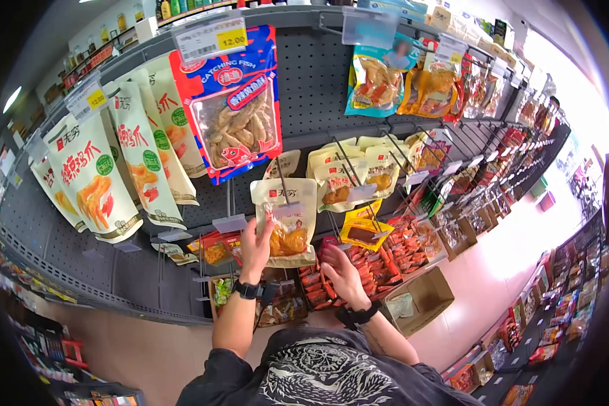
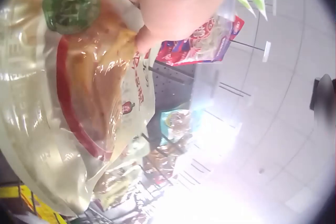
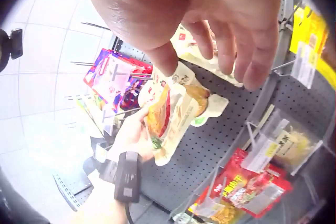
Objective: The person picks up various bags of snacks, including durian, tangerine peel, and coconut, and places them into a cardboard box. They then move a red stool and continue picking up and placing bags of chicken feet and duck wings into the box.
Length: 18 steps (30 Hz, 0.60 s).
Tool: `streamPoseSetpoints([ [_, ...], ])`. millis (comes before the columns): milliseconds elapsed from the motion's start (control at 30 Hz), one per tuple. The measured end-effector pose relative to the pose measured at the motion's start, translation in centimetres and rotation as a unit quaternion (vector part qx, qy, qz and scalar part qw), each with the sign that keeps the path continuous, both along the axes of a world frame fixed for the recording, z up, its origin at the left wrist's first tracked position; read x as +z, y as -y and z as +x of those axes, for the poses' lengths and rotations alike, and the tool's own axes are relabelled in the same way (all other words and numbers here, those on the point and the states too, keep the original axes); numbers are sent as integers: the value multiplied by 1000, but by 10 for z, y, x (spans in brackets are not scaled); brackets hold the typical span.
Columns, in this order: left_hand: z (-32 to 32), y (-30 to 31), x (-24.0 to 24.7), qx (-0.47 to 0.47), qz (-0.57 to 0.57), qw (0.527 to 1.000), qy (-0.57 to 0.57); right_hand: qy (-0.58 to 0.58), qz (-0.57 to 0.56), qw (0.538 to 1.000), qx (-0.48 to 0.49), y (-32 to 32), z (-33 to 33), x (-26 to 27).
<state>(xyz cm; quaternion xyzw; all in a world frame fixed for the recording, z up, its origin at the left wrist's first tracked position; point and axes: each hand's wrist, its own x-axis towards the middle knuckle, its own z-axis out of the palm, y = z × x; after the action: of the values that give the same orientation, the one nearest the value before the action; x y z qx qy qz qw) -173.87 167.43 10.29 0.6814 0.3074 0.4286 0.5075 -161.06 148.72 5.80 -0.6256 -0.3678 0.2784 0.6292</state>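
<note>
From where I stand, the left hand (image 1: pixel 255 249) grips the cream packet (image 1: pixel 289 238) by its edge, behind the tip of the wire hook (image 1: pixel 283 183), the right hand (image 1: pixel 345 276) near with loose, empty fingers, and I'd hold the packet's top square to avoid snagging.

- I see dark shelving with a perforated back panel (image 1: pixel 311 88) across the head view.
- Below, I get a pale, glossy floor (image 1: pixel 494 271) with a pinkish cast.
- Strong white glare (image 1: pixel 575 88) washes out my upper right.
- I spot a lit ceiling lamp (image 1: pixel 11 99) at upper left.
</note>
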Motion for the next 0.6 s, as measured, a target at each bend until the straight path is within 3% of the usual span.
streamPoseSetpoints([
  [67,-6,18,5,-1,-22,999,42,-68,-2,995,71,-10,-9,19],
  [267,-29,50,11,-36,-97,990,90,-31,-14,997,68,-7,-30,32],
  [367,-42,64,20,-50,-128,989,56,-117,-4,987,110,7,-35,34],
  [467,-32,71,-7,-106,-171,977,68,25,-36,992,116,23,-23,22],
  [533,-30,79,-39,-161,-205,965,11,58,-137,978,146,42,-9,7],
  [567,-28,80,-60,-206,-218,954,-16,46,-127,983,125,53,-6,-3],
  [600,-21,92,-74,-227,-228,946,-29,-37,-174,977,117,67,1,-8],
])
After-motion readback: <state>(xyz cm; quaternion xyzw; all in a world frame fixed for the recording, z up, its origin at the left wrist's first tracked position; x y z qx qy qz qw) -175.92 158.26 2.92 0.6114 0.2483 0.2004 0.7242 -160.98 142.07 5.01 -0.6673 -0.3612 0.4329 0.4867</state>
